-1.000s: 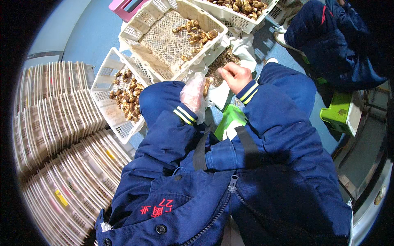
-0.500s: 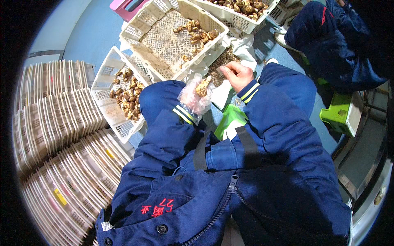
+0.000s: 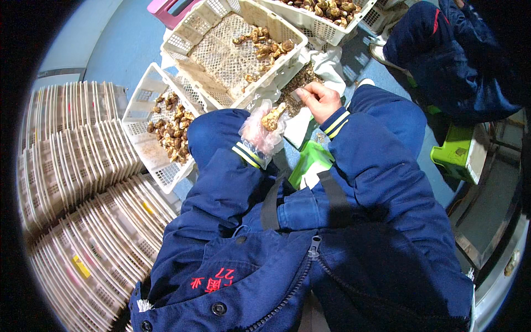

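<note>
My left hand [image 3: 257, 130], inside a loose clear plastic glove, is closed on a mushroom [image 3: 272, 117] with a pale, brown-flecked stem. My bare right hand [image 3: 322, 101] is a little to the right, its thumb and forefinger pinched on a small, flat, pale piece [image 3: 297, 95]; what it is exactly, I cannot make out. A gap separates the piece from the mushroom. Beyond my hands stands a white plastic crate [image 3: 182, 47] with several mushrooms [image 3: 265, 44] along its right side. Brown-capped mushrooms [image 3: 176, 130] also lie in a lower white crate [image 3: 168, 174] at the left.
Dark crumbs and trimmings [image 3: 298, 83] lie beside white plastic sheeting [image 3: 330, 63]. A third crate [image 3: 326, 33] of mushrooms is at the back. Stacked crates [image 3: 83, 232] rise on the left. A green stool [image 3: 456, 152] and another person's legs [image 3: 437, 72] are at the right.
The mushroom in my left hand has shifted and turned slightly. My right hand stays almost in the same place, still pinching the pale piece.
</note>
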Available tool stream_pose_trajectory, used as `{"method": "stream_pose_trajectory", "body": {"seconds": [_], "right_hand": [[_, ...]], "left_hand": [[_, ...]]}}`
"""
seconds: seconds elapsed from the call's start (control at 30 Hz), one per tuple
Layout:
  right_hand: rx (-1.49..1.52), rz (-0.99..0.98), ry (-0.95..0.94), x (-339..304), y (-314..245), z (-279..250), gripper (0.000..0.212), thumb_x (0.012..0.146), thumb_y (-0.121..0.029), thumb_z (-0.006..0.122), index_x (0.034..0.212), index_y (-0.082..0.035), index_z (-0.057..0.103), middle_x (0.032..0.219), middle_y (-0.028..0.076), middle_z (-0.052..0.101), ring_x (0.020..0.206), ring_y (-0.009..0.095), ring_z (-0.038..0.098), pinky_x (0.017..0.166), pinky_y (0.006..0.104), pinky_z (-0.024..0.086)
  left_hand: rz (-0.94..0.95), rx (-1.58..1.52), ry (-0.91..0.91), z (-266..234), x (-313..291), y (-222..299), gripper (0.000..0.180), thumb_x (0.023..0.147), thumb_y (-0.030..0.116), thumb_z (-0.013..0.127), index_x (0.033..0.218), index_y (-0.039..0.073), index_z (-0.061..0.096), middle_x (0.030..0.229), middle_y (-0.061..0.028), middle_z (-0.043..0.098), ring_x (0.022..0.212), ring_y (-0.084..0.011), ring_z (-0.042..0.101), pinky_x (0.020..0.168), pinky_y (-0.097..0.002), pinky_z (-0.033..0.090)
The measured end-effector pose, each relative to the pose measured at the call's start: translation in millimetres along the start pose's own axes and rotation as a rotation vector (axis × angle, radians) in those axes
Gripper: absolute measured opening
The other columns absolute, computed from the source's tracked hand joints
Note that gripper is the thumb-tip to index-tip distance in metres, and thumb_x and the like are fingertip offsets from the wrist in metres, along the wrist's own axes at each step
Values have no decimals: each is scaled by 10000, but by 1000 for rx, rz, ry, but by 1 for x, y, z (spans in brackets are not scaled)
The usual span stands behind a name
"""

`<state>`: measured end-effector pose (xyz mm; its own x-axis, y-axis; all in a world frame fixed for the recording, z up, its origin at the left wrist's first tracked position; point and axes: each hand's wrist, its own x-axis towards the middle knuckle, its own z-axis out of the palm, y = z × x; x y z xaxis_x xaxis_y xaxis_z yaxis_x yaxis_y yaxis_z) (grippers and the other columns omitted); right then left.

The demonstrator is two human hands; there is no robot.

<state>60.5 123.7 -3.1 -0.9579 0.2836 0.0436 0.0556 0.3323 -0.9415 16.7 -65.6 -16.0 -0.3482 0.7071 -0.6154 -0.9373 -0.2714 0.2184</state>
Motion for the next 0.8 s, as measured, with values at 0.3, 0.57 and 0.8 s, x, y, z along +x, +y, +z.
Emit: {"method": "stream_pose_trajectory", "body": {"seconds": [0.3,0.57,0.8], "right_hand": [[441,123,-405,1,5,-2,205,849,-185,601,929,2,626,815,18,626,729,76,547,693,233,455],[426,154,-342,4,2,1,191,849,-202,605,847,-11,607,708,-15,572,660,61,512,619,213,431],[306,-113,-277,-1,-7,2,158,841,-171,606,830,-14,602,686,-20,534,656,62,480,609,216,402]], "left_hand": [[219,303,41,18,-9,-10,429,883,465,415,920,55,536,704,-86,575,482,-187,535,391,-298,446],[547,607,233,-6,19,-14,243,877,269,519,954,50,590,819,-45,595,645,-148,572,545,-267,467],[268,251,119,13,11,-10,439,860,432,513,1077,51,514,906,-87,593,686,-206,608,563,-336,549]]}}
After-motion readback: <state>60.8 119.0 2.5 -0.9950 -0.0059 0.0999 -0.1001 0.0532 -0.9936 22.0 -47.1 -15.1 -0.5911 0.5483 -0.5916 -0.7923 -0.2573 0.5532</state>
